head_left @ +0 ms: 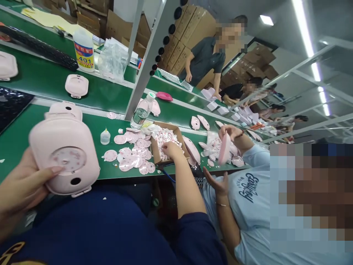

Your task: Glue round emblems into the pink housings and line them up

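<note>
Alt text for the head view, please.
A person's left hand holds a pale pink case, thumb by its patterned round centre, while the right hand is in a cardboard box of small pieces on a green table. Printed discs lie beside the box; at right, a co-worker holds a pink part.

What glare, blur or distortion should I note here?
Head view, upper right: the ceiling light strip glares near white; head view, left edge: highlights speckle the glossy black sheet; head view, overall: the scene leans steeply and pixel blocks hide patches; head view, foreground: the pink case in the left hand looks fairly sharp.
</note>
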{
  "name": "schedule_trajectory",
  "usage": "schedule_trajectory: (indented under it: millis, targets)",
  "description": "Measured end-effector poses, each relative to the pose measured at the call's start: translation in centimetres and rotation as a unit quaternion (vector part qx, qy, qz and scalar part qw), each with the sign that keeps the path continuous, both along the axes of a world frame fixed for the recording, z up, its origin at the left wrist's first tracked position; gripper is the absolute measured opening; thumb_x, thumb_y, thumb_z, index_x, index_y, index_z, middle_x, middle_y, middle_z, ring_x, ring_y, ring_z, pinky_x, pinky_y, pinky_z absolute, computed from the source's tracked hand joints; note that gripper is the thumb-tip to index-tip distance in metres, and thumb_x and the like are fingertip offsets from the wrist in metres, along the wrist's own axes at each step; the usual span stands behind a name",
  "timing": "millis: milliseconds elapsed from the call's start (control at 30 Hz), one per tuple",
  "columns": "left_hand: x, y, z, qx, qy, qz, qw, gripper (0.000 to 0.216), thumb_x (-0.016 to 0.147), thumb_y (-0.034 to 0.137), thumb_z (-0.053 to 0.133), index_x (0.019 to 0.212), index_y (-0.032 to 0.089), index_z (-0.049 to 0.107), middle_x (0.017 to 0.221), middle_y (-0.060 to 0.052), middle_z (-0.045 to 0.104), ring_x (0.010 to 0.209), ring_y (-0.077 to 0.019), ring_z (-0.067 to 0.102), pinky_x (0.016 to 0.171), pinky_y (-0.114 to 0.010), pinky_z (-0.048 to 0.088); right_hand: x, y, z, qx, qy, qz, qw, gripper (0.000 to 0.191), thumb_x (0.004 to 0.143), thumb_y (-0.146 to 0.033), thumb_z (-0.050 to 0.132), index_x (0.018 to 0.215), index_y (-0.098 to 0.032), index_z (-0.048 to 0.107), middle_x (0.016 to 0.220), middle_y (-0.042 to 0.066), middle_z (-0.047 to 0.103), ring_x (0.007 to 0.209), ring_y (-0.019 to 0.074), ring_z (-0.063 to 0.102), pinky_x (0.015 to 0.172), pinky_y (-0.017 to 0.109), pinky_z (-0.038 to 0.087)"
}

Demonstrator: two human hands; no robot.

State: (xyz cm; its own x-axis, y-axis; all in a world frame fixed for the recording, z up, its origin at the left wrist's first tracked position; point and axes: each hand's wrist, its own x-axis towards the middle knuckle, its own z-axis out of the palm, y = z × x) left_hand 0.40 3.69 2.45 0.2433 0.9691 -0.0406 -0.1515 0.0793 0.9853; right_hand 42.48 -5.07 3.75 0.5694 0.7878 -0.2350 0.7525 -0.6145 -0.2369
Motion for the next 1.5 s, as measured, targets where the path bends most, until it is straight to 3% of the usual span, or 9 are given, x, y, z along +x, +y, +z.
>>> schedule_trajectory:
  millis: [100,200,333,467,967,1133,1267,1367,1500]
  targets:
    - [1.8,-1.1,-0.5,-0.05,-0.049,-0.076,0.995,0.068,0.072,0.025,0.087,0.135,0.032,0.062,0.132,-0.003,0.072,0.103,-0.0285,0.074,0.076,-0.029,0.067,-2.5,-0.7,1.2,0.073,-0.008,0.02,0.997,0.022,0.102,-0.027,0.051,0.112,-0.014,0.066,0.112,0.01,0.07,0.101,0.0203,0.067,0.092,0.04,0.055]
    - [2.5,-1.3,-1.7,0.012,-0.057,-0.162,0.985,0.069,0.081,0.025,0.079,0.145,0.028,0.053,0.131,-0.007,0.072,0.109,-0.0309,0.073,0.078,-0.029,0.066,-7.5,-2.2,3.3,0.155,0.027,0.101,0.982,0.029,0.103,-0.024,0.039,0.115,-0.017,0.065,0.106,0.009,0.072,0.095,0.0193,0.069,0.088,0.036,0.055]
    - [3.0,-1.8,-1.5,0.029,0.063,-0.217,0.974,0.081,0.086,0.033,0.071,0.157,0.02,0.034,0.147,-0.015,0.058,0.132,-0.0379,0.057,0.104,-0.046,0.054,-15.3,-4.3,5.1,0.316,0.125,0.356,0.871,0.017,0.1,-0.023,0.052,0.111,-0.024,0.065,0.099,0.004,0.073,0.091,0.017,0.068,0.082,0.031,0.056]
    - [3.6,-3.0,0.3,0.014,0.12,-0.255,0.959,0.085,0.084,0.033,0.069,0.157,0.016,0.029,0.153,-0.014,0.05,0.143,-0.0378,0.043,0.118,-0.048,0.037,-19.8,-4.2,4.5,0.333,0.108,0.407,0.844,0.009,0.097,-0.016,0.057,0.102,-0.019,0.062,0.089,0.004,0.071,0.082,0.0175,0.066,0.075,0.03,0.056]
    - [3.5,-3.7,-0.5,-0.007,0.02,-0.274,0.961,0.09,0.08,0.041,0.074,0.155,0.017,0.03,0.147,-0.016,0.053,0.135,-0.0376,0.051,0.111,-0.05,0.044,-21.1,-4.7,2.0,0.424,0.019,0.331,0.843,0.025,0.093,-0.015,0.064,0.116,-0.024,0.066,0.102,0.006,0.062,0.091,0.0192,0.059,0.082,0.036,0.052]
    - [3.4,-3.9,-0.1,-0.047,-0.022,-0.268,0.962,0.098,0.078,0.045,0.078,0.157,0.019,0.026,0.15,-0.017,0.05,0.137,-0.0403,0.049,0.11,-0.052,0.046,-20.6,-4.7,-0.1,0.434,0.258,0.175,0.845,0.071,0.088,-0.032,0.067,0.151,-0.037,0.035,0.144,0.01,0.042,0.122,0.0253,0.053,0.101,0.047,0.05]
    - [3.3,-4.1,0.2,-0.04,-0.038,-0.258,0.964,0.097,0.079,0.043,0.079,0.159,0.023,0.028,0.151,-0.015,0.049,0.139,-0.0404,0.047,0.111,-0.051,0.045,-21.5,-4.7,-1.8,0.331,0.544,0.095,0.765,0.095,0.09,-0.042,0.066,0.161,-0.033,0.004,0.165,0.009,0.028,0.146,0.0262,0.04,0.121,0.051,0.035]
    - [3.2,-4.2,0.3,-0.034,-0.024,-0.252,0.967,0.097,0.079,0.045,0.079,0.159,0.022,0.029,0.148,-0.016,0.052,0.139,-0.0412,0.047,0.112,-0.052,0.044,-22.3,-4.6,-2.2,0.329,0.598,0.061,0.728,0.095,0.089,-0.045,0.068,0.161,-0.028,0.008,0.168,0.007,0.026,0.152,0.025,0.031,0.127,0.048,0.025]
    - [3.0,-4.1,0.4,-0.026,-0.009,-0.24,0.97,0.098,0.078,0.047,0.08,0.157,0.02,0.031,0.144,-0.016,0.054,0.138,-0.0413,0.047,0.113,-0.052,0.043,-22.7,-4.5,-2.0,0.337,0.582,0.063,0.737,0.094,0.088,-0.042,0.068,0.161,-0.027,0.01,0.167,0.006,0.027,0.153,0.0226,0.031,0.128,0.043,0.023]
